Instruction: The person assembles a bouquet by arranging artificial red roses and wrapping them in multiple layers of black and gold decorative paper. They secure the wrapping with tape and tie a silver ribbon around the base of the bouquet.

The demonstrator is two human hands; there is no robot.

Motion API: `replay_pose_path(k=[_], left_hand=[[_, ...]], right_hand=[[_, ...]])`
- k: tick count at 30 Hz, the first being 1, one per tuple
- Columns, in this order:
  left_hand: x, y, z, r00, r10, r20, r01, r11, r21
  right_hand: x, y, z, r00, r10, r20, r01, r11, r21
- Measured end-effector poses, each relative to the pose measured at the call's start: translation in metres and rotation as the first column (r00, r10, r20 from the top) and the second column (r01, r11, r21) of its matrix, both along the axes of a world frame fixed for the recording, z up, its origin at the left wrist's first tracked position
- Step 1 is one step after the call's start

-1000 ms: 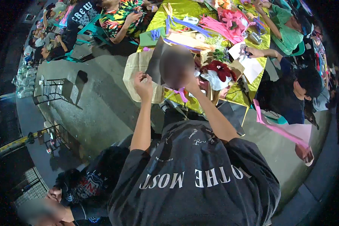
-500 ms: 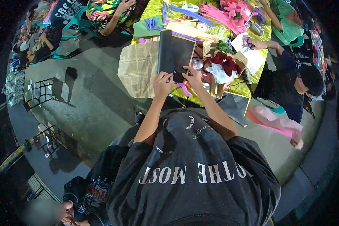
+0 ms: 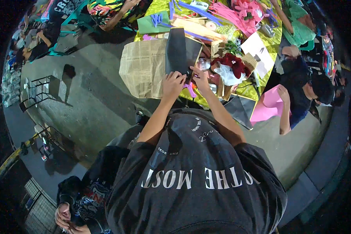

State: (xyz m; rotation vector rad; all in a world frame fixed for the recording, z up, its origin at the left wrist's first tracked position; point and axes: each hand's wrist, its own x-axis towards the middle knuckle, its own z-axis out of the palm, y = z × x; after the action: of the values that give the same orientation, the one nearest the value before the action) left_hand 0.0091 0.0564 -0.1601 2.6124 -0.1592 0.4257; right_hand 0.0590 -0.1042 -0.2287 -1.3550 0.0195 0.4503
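A black sheet of wrapping paper [image 3: 178,52] with a thin gold edge lies at the table's near side, its left part folded over. At its lower edge my left hand [image 3: 173,84] has its fingers bent over the paper. Beside it, my right hand [image 3: 201,81] is closed at the sheet's lower right corner, index finger forward, around a small dark item I cannot make out. A pink-purple piece [image 3: 190,90] lies between my hands. Under the black sheet's left side spreads brown newsprint-patterned paper [image 3: 141,72]. A dark red flower bouquet [image 3: 228,66] with white wrap is right of my right hand.
The yellow-covered table [image 3: 269,41] carries purple and pink stems [image 3: 238,19], a green sheet [image 3: 146,25] and a white sheet [image 3: 257,52]. Another black sheet [image 3: 240,109] overhangs the near right edge. At the right a co-worker holds pink paper [image 3: 270,102]. Another person sits lower left.
My left hand has shifted slightly right and its fingers now lie over the paper. My right hand's grip has changed slightly. The co-worker's pink sheet has moved up and left, toward the table.
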Motion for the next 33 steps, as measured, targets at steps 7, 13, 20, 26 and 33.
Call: replay_pose_path(k=[7, 13, 20, 26, 33], left_hand=[[-0.004, 0.001, -0.007, 0.999, -0.032, -0.023, 0.032, 0.999, 0.004], [-0.006, 0.001, -0.01, 0.998, -0.058, -0.03, 0.058, 0.998, -0.005], [-0.004, -0.002, -0.005, 0.997, -0.072, 0.022, 0.072, 0.997, -0.003], [-0.005, -0.002, -0.007, 0.997, -0.079, 0.025, 0.079, 0.997, 0.003], [-0.002, -0.003, -0.009, 0.996, -0.084, 0.029, 0.085, 0.996, -0.026]], right_hand=[[0.001, 0.001, 0.008, 0.983, 0.014, -0.185, 0.0, 0.997, 0.075], [-0.002, 0.004, 0.01, 0.989, -0.003, -0.147, 0.002, 1.0, -0.001], [0.005, 0.001, -0.01, 0.997, 0.032, -0.069, -0.035, 0.998, -0.045], [0.003, 0.005, -0.001, 0.991, -0.035, -0.127, 0.034, 0.999, -0.01], [0.005, 0.005, 0.003, 0.995, -0.022, -0.095, 0.012, 0.995, -0.104]])
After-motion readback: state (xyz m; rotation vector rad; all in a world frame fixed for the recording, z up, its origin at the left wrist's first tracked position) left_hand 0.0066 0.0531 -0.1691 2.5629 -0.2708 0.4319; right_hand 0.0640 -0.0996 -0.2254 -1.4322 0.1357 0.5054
